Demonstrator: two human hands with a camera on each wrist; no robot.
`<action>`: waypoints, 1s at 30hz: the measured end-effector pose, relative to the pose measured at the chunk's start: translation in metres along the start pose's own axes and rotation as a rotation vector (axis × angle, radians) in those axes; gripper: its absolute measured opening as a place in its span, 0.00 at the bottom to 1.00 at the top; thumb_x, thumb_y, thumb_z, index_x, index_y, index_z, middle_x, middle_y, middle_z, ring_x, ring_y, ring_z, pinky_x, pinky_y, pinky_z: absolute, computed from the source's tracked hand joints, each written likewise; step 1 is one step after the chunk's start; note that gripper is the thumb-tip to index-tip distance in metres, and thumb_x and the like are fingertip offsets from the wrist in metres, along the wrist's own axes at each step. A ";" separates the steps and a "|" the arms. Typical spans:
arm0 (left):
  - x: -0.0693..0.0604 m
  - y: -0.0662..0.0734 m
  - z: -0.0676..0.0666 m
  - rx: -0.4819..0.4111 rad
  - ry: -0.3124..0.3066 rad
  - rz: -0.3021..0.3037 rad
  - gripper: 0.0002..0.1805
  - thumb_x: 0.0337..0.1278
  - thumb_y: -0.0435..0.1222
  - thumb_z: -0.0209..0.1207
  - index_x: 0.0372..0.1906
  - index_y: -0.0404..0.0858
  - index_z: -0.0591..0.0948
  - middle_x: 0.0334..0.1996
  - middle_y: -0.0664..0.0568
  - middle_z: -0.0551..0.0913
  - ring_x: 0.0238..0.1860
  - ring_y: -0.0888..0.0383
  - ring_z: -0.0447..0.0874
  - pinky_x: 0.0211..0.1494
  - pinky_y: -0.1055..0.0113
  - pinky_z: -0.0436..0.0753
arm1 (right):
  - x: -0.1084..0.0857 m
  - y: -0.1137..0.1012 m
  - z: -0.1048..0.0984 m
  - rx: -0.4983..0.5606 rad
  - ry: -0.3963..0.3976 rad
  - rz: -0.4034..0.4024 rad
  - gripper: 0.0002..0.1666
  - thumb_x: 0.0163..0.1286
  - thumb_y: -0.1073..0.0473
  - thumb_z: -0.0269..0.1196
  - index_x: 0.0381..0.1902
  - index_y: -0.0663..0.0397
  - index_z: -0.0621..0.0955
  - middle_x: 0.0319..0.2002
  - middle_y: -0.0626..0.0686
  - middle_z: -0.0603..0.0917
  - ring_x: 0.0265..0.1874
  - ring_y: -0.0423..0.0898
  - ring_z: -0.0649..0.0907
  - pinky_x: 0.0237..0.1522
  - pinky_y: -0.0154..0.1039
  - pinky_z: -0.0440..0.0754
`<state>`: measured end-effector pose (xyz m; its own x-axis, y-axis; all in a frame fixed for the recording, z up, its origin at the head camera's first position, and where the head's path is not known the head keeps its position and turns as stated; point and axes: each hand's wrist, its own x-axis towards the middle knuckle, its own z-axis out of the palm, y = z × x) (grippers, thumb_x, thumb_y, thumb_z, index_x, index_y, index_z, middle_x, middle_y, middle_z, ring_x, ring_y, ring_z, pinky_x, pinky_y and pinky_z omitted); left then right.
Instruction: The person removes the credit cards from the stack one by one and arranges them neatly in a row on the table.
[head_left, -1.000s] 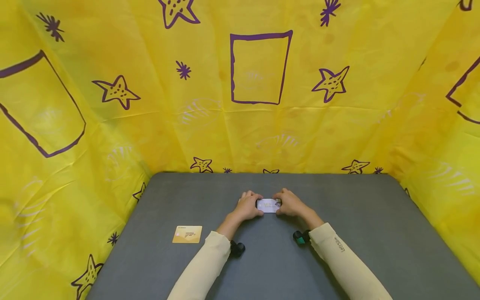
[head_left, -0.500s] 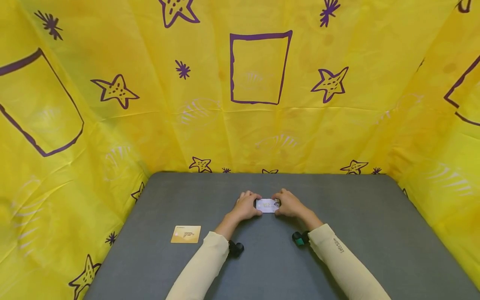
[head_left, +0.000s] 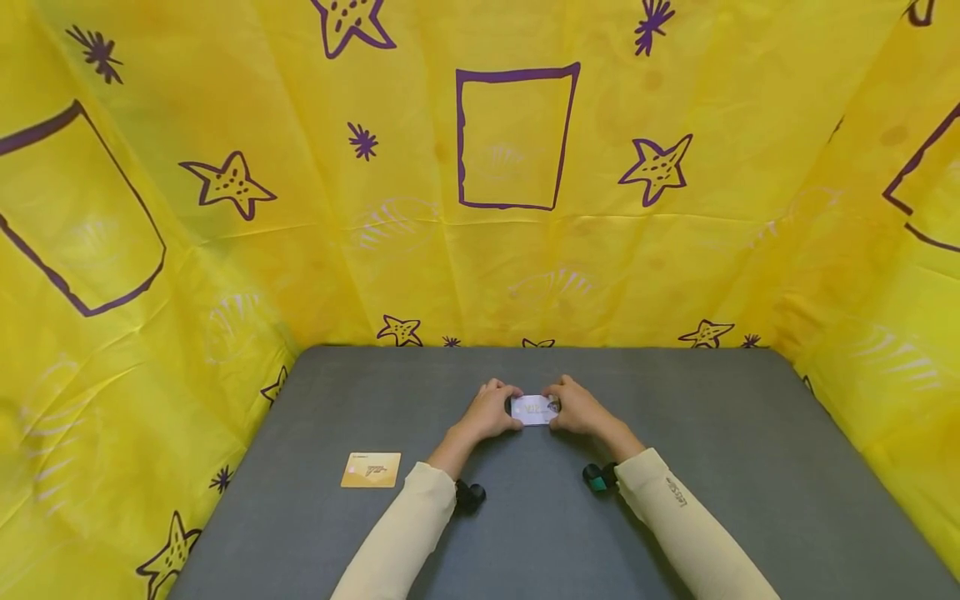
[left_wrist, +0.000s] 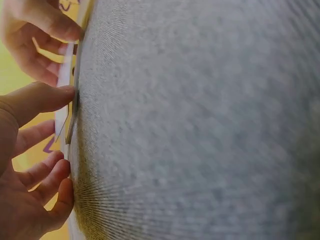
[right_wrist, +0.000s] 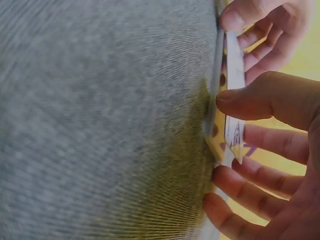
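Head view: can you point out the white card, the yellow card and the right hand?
White card (head_left: pixel 534 409): head view, on the middle of its printed face.
Yellow card (head_left: pixel 371 470): head view, on the middle of its upper face.
Right hand (head_left: pixel 579 407): head view, on the back of the hand.

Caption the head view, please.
Left hand and right hand grip a white card; a yellow card lies on the gray table.

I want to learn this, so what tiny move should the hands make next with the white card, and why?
Maybe ease the white card evenly down, because the left hand and right hand hold its opposite ends, and in the right wrist view it seems slightly apart from a thin strip beneath. I can't tell what that strip is.
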<state>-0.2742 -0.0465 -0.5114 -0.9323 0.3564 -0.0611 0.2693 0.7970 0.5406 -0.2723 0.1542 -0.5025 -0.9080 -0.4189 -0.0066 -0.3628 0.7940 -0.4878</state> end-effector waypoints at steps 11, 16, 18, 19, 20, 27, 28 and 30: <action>-0.002 -0.006 0.000 -0.027 -0.004 0.051 0.28 0.50 0.41 0.70 0.58 0.40 0.79 0.55 0.45 0.76 0.56 0.48 0.72 0.60 0.54 0.73 | -0.002 -0.001 0.001 0.047 0.005 0.008 0.30 0.50 0.64 0.73 0.54 0.63 0.81 0.44 0.58 0.76 0.36 0.46 0.75 0.40 0.41 0.74; -0.003 -0.008 -0.002 -0.045 -0.011 0.068 0.29 0.50 0.41 0.70 0.59 0.39 0.78 0.56 0.44 0.76 0.56 0.48 0.72 0.60 0.53 0.73 | -0.002 0.000 0.001 0.066 0.015 -0.007 0.30 0.50 0.64 0.73 0.54 0.64 0.81 0.43 0.57 0.75 0.35 0.46 0.74 0.39 0.40 0.73; -0.003 -0.009 -0.004 -0.045 -0.015 0.074 0.30 0.49 0.41 0.70 0.59 0.39 0.78 0.55 0.44 0.76 0.56 0.48 0.72 0.61 0.53 0.72 | -0.003 0.000 0.000 0.069 0.015 -0.010 0.30 0.50 0.63 0.73 0.54 0.64 0.81 0.42 0.57 0.75 0.35 0.46 0.74 0.39 0.40 0.73; -0.004 -0.010 -0.004 -0.043 -0.017 0.078 0.30 0.49 0.41 0.70 0.59 0.39 0.78 0.55 0.44 0.77 0.56 0.48 0.72 0.61 0.53 0.72 | -0.003 0.000 0.000 0.070 0.016 -0.015 0.30 0.50 0.63 0.73 0.53 0.64 0.80 0.42 0.57 0.75 0.35 0.46 0.74 0.38 0.39 0.73; -0.004 -0.010 -0.005 -0.042 -0.017 0.082 0.30 0.49 0.41 0.70 0.59 0.39 0.78 0.55 0.45 0.77 0.56 0.48 0.72 0.61 0.53 0.72 | -0.003 0.000 0.000 0.071 0.015 -0.018 0.30 0.50 0.63 0.73 0.53 0.64 0.80 0.42 0.57 0.75 0.35 0.46 0.74 0.38 0.39 0.73; -0.004 -0.012 -0.008 -0.049 0.008 0.106 0.29 0.48 0.41 0.70 0.58 0.39 0.79 0.53 0.45 0.78 0.56 0.48 0.73 0.60 0.53 0.72 | -0.004 0.000 0.000 0.087 0.049 -0.043 0.30 0.50 0.64 0.72 0.53 0.66 0.80 0.43 0.57 0.76 0.36 0.46 0.74 0.39 0.40 0.73; -0.005 -0.013 -0.008 -0.048 0.012 0.106 0.29 0.48 0.41 0.70 0.58 0.39 0.79 0.53 0.45 0.78 0.56 0.48 0.73 0.60 0.54 0.72 | -0.004 0.000 -0.001 0.091 0.053 -0.044 0.30 0.50 0.63 0.72 0.53 0.66 0.80 0.43 0.57 0.76 0.36 0.46 0.75 0.40 0.40 0.73; -0.005 -0.014 -0.009 -0.044 0.019 0.108 0.29 0.47 0.41 0.70 0.58 0.39 0.79 0.53 0.45 0.78 0.55 0.48 0.73 0.60 0.54 0.73 | -0.005 -0.001 -0.002 0.100 0.060 -0.048 0.30 0.51 0.63 0.72 0.53 0.66 0.80 0.44 0.58 0.76 0.37 0.46 0.75 0.40 0.41 0.73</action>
<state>-0.2756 -0.0634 -0.5110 -0.9030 0.4293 0.0148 0.3577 0.7323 0.5795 -0.2674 0.1559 -0.5004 -0.9020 -0.4261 0.0700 -0.3864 0.7242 -0.5712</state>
